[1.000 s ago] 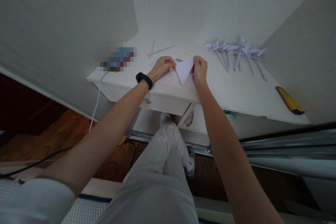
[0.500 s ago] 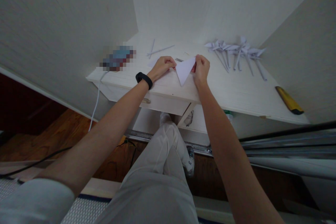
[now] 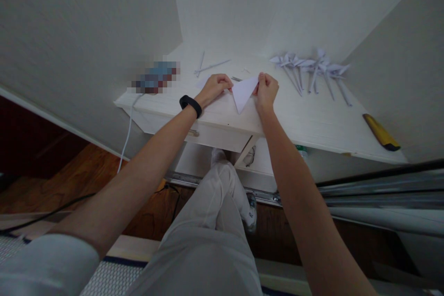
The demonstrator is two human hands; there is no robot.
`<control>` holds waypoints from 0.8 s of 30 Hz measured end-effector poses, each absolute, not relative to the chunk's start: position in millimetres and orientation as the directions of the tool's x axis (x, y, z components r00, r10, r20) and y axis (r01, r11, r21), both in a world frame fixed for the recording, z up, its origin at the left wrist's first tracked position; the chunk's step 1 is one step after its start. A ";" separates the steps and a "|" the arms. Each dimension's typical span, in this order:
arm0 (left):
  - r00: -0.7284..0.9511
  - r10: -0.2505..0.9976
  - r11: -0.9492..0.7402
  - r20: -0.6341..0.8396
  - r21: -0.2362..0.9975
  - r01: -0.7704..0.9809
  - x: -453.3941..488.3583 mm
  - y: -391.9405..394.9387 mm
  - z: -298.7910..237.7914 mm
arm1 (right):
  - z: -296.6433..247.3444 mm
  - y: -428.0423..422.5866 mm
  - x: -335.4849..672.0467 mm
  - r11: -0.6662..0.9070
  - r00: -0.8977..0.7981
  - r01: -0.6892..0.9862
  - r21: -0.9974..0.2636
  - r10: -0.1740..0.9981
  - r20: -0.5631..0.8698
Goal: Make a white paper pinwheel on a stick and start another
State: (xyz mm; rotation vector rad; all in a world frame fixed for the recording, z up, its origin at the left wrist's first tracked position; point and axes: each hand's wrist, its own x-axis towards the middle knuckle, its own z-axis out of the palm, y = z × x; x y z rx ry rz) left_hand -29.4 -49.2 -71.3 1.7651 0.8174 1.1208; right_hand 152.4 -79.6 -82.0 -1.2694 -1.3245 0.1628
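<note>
A white sheet of paper folded into a triangle (image 3: 244, 93) is held over the desk, one point turned down toward me. My left hand (image 3: 215, 89), with a black band on its wrist, pinches the upper left corner. The upper right corner is pinched in my right hand (image 3: 267, 90). Just behind the paper lies a slim dark metal tool (image 3: 237, 79), partly hidden, perhaps scissors. Thin rolled paper sticks (image 3: 212, 66) lie beyond my left hand. Several folded paper pinwheels on paper sticks (image 3: 314, 65) rest at the back right.
The white desk (image 3: 312, 122) is set against walls. A pixelated device (image 3: 156, 77) with a white cable (image 3: 126, 141) is at its left end. A yellow and black object (image 3: 380, 132) lies near the right edge. Below my left hand is a drawer (image 3: 218, 136).
The folded paper and both hands stay almost where they were. My right hand and the paper's lower point shift very slightly.
</note>
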 end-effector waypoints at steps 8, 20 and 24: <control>0.278 0.880 -0.419 0.385 0.905 0.074 -30.1 -47.6 -68.8 | -78.7 -85.5 144.1 0.410 0.229 0.494 -0.766 0.789 0.570; 0.275 0.886 -0.413 0.374 0.906 0.097 -30.1 -44.5 -70.4 | -74.0 -89.9 141.4 0.379 0.221 0.449 -0.809 0.830 0.512; 0.244 0.886 -0.425 0.395 0.902 0.083 -31.0 -44.2 -69.9 | -72.1 -92.1 137.9 0.366 0.206 0.439 -0.821 0.848 0.488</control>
